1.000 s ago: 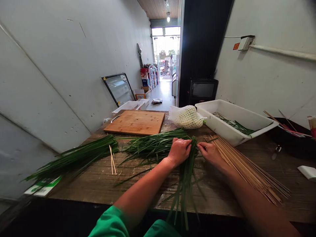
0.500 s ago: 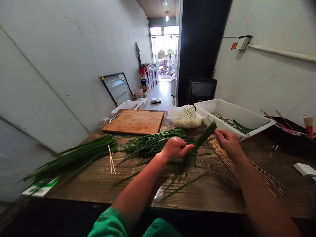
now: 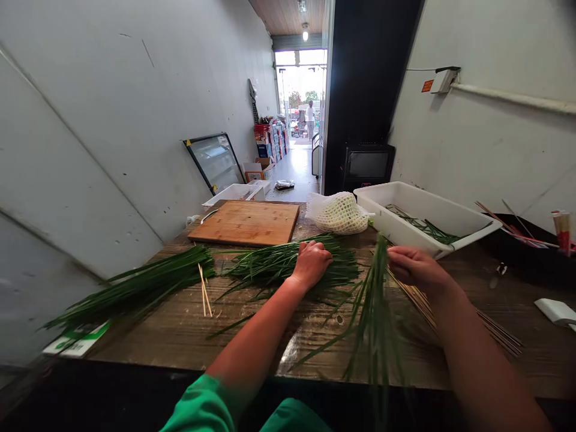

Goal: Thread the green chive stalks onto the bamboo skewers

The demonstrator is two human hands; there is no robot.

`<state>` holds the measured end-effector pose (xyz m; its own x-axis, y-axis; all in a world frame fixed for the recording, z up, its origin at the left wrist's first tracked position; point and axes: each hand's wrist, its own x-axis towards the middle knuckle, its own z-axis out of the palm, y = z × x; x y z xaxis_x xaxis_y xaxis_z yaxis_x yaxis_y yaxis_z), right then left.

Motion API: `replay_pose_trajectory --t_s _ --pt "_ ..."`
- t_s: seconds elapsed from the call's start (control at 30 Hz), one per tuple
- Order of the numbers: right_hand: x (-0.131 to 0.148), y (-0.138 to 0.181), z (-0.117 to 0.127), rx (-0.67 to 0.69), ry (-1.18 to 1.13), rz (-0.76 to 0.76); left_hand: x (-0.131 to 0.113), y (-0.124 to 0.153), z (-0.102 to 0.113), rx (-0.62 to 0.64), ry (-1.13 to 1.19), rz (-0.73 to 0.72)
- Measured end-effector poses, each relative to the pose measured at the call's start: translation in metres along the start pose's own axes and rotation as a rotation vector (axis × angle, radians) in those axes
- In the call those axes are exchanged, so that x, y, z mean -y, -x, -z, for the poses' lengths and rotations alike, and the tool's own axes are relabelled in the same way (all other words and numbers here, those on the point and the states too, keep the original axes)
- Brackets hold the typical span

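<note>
My right hand (image 3: 416, 267) is closed at the top of a hanging bunch of chives (image 3: 380, 294). The bunch's long leaves are blurred and droop past the table's front edge. My left hand (image 3: 312, 264) rests over the middle pile of chives (image 3: 270, 258), its fingers curled down; what is in them is hidden. Bamboo skewers (image 3: 416, 303) lie under my right hand and forearm. Another pile of chives (image 3: 144, 285) lies on the left of the wooden table (image 3: 166, 342), with a few loose skewers (image 3: 204, 294) beside it.
Behind the piles lie a wooden cutting board (image 3: 249, 221) and something pale in white foam netting (image 3: 339, 213). A white tub (image 3: 423, 210) with some chives stands at the back right, next to a dark container (image 3: 526, 258). A white object (image 3: 555, 311) lies at the right edge.
My left hand has let go of the bunch and moved left onto the middle pile. The bunch in my right hand has swung from slanted to hanging down.
</note>
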<state>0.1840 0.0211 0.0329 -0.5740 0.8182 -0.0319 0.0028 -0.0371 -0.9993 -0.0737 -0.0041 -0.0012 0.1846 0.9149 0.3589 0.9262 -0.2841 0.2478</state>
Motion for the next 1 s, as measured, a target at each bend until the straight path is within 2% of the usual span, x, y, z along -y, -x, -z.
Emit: replay_pose_trajectory --t_s 0.07,0.13,0.27,0.4,0.73,1.0 --pt "-0.007 -0.008 -0.009 0.023 0.097 -0.097 -0.001 0.000 -0.001 -0.056 0.057 0.022" --pt "-0.015 -0.016 -0.017 -0.016 0.194 -0.128 -0.002 -0.001 -0.002 -0.097 0.118 0.062" --pt "-0.029 -0.027 -0.023 -0.118 0.431 -0.031 -0.005 -0.003 -0.005 -0.099 0.218 0.136" --pt "-0.034 -0.030 -0.022 -0.154 0.583 0.070 -0.008 -0.004 -0.008 -0.147 0.306 0.166" --pt "-0.025 -0.026 -0.034 -0.160 0.705 0.132 -0.013 -0.005 -0.009 -0.179 0.532 0.192" --pt "-0.027 -0.025 -0.035 -0.164 0.704 0.142 -0.013 -0.004 -0.011 -0.194 0.583 0.183"
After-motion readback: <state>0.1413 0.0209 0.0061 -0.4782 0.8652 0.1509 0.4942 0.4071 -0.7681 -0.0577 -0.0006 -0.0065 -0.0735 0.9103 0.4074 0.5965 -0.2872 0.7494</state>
